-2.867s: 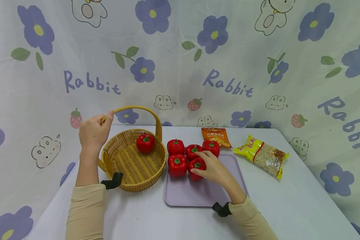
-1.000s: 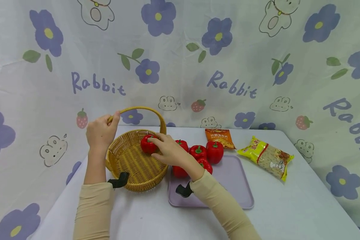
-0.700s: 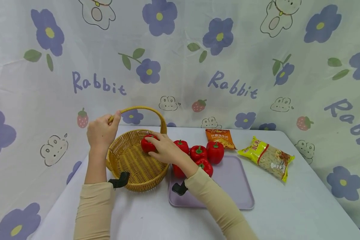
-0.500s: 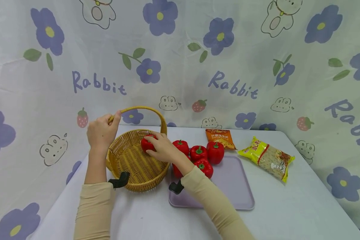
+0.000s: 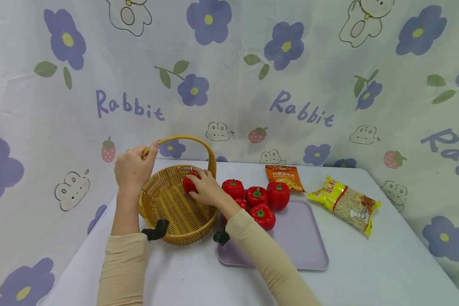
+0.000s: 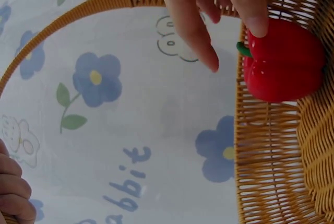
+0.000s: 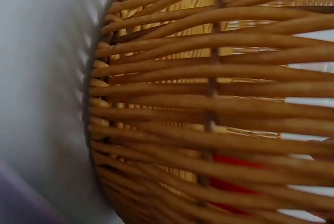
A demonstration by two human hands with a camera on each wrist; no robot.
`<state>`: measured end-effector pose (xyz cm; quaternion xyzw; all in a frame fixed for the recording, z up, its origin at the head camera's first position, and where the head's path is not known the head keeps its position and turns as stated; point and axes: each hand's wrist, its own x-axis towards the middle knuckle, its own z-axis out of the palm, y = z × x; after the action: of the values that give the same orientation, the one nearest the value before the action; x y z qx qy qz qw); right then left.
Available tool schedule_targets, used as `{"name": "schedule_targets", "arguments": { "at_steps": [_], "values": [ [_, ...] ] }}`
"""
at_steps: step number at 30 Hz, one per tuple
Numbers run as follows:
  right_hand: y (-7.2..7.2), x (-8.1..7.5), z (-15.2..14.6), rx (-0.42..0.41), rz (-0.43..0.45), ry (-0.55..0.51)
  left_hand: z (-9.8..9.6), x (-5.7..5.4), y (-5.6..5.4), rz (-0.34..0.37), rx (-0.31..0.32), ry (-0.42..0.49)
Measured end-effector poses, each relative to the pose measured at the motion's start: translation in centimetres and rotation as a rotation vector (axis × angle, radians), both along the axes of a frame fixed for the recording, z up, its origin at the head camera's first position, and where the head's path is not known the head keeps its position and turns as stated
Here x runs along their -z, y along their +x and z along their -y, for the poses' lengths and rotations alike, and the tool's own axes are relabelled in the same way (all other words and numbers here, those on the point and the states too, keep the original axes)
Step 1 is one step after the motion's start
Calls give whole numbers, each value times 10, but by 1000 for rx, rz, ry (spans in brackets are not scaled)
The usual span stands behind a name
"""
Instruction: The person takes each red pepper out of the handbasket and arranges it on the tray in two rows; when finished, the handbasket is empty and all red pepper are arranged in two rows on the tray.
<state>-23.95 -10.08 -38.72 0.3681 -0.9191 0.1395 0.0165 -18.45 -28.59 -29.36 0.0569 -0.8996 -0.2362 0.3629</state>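
My left hand point(image 5: 134, 168) grips the arched handle point(image 5: 183, 137) of a round woven basket point(image 5: 153, 204). Inside the basket, against its far right wall, sits one red bell pepper point(image 6: 287, 65) with its green stem up. My right hand point(image 5: 210, 189) reaches over the basket's right rim to this pepper. In the left wrist view one fingertip point(image 6: 258, 28) overlaps the pepper's side, perhaps touching it, while the other fingers stand apart from it. The right wrist view is filled by the basket's wicker side point(image 7: 156, 83), with red showing through the gaps.
Several red bell peppers point(image 5: 262, 216) cluster on the left part of a pale purple tray point(image 5: 298, 233), right beside the basket; my right forearm partly hides one. Behind them lies an orange snack bag point(image 5: 284, 176), and a yellow-and-clear food bag point(image 5: 346, 204) lies to the right.
My right hand has moved left from a pepper on the tray to the pepper in the basket, and lately shifted only slightly. My left hand keeps gripping the handle.
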Motion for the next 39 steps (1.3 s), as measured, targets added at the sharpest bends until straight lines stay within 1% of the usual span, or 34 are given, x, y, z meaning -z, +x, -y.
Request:
{"name": "schedule_targets", "arguments": {
  "at_steps": [8,12,15,19,21,25,28,32,39],
  "values": [
    [-9,12,3,40,-3,6,-4,0,-1,-8,20,7],
    [-11,19,5,64,0,27,-4,1,-1,-8,19,5],
    [-12,24,8,82,-41,83,-4,1,-1,-8,17,2],
    [-13,30,12,80,-134,143,-4,1,-1,-11,16,7],
    [-13,31,13,79,-166,142,-4,1,-2,-16,16,7],
    [-13,33,16,83,-192,137,-3,1,-2,-22,17,7],
    [-13,35,17,78,-201,132,-3,2,-3,-20,17,7],
    [-14,37,18,68,-189,98,-2,2,-4,-18,18,8],
    [-15,37,18,34,-131,38,-1,3,-3,-14,14,10]
  ]
}}
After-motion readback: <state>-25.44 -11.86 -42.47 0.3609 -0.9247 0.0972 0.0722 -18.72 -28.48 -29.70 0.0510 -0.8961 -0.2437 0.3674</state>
